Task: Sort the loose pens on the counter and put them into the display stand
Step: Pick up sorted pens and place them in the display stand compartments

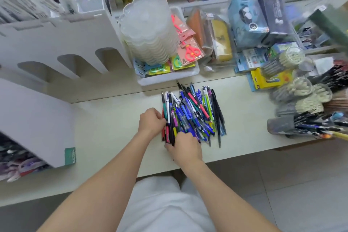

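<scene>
A heap of loose pens, mostly blue with some black, green, red and white, lies in the middle of the pale counter. My left hand sits at the heap's left edge, fingers curled round a few pens there. At the near end of the heap my right hand has its fingers curled onto several pens, whose tips it hides. The white display stand with arched slots rises to the left of the pens.
A white tray with a stack of clear lids and carded scissors stands just behind the pens. Pen cups and packaged goods crowd the right side. A white panel juts out at the left. The counter's front edge runs below my hands.
</scene>
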Available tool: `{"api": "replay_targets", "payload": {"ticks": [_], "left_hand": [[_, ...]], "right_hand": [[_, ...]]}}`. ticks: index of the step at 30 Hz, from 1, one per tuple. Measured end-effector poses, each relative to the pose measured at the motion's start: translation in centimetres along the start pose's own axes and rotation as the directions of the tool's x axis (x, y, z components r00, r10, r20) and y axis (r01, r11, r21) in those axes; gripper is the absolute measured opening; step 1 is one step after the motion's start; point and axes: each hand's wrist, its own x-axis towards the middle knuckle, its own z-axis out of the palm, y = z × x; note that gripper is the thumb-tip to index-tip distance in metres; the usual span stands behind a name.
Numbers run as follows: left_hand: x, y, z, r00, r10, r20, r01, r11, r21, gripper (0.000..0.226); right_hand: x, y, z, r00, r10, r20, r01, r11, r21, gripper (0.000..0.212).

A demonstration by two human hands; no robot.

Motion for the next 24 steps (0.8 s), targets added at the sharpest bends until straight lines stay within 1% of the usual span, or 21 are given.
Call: {"api": "replay_targets", "payload": {"ticks": [3, 4, 5, 6, 9, 10, 12, 14, 18, 22, 24], "left_hand": [[-0.3, -0.2, 0.0, 1.000, 0.008, -0.001, -0.008, 1.000, -0.010, 0.010], [-0.3, -0.2, 0.1, 1.000, 0.012, -0.006, -0.012, 1.000, -0.012, 0.008], [-0.3, -0.1, 0.1, 1.000, 0.023, -0.014, -0.023, 1.000, -0.012, 0.003], [-0.1, 0.0, 0.2, 0.999, 0.030, -0.020, -0.030, 1.000, -0.007, 0.007], [0.2, 0.1, 0.4, 0.999, 0.024, -0.038, -0.024, 1.000, -0.013, 0.035], [0.5, 0.1, 0.4, 0.999, 0.018, -0.047, -0.019, 1.000, -0.008, 0.038], [1.2, -0.3, 0.4, 0.998, 0.018, -0.068, -0.017, 1.000, 0.008, 0.033], [1.8, -0.5, 0.3, 0.995, 0.042, -0.086, -0.041, 0.999, 0.018, 0.026], [2.5, -0.5, -0.4, 0.992, 0.093, -0.083, -0.094, 0.996, -0.003, 0.023], [2.6, -1.1, -0.9, 0.996, 0.056, -0.072, -0.059, 0.997, -0.041, 0.030], [2.4, -1.3, -0.9, 0.990, 0.077, -0.120, -0.084, 0.995, -0.053, 0.029]], "right_hand": [[0.5, -0.3, 1.1, 1.000, -0.022, 0.011, 0.023, 0.996, -0.091, 0.010], [0.5, -0.4, 1.3, 1.000, -0.020, 0.014, 0.022, 0.994, -0.111, 0.006], [0.6, -0.4, 1.5, 0.999, -0.027, 0.021, 0.029, 0.993, -0.119, 0.008], [0.8, -0.4, 1.5, 0.999, -0.032, 0.037, 0.036, 0.993, -0.116, 0.010], [1.0, -0.6, 1.2, 0.998, -0.030, 0.047, 0.033, 0.997, -0.064, 0.011], [0.9, -0.7, 1.0, 0.999, -0.023, 0.045, 0.024, 0.999, -0.029, 0.018], [0.8, -0.8, 0.5, 0.999, -0.016, 0.033, 0.014, 0.999, 0.035, 0.028], [0.8, -0.8, -0.1, 1.000, -0.001, -0.007, 0.002, 0.996, 0.094, 0.029], [1.8, -0.7, -0.6, 0.994, 0.005, -0.111, 0.015, 0.985, 0.171, 0.028], [2.9, -1.2, -0.6, 0.987, -0.056, -0.152, 0.071, 0.993, 0.095, 0.036], [3.2, -1.3, -0.5, 0.981, -0.077, -0.181, 0.096, 0.991, 0.096, 0.036]]}}
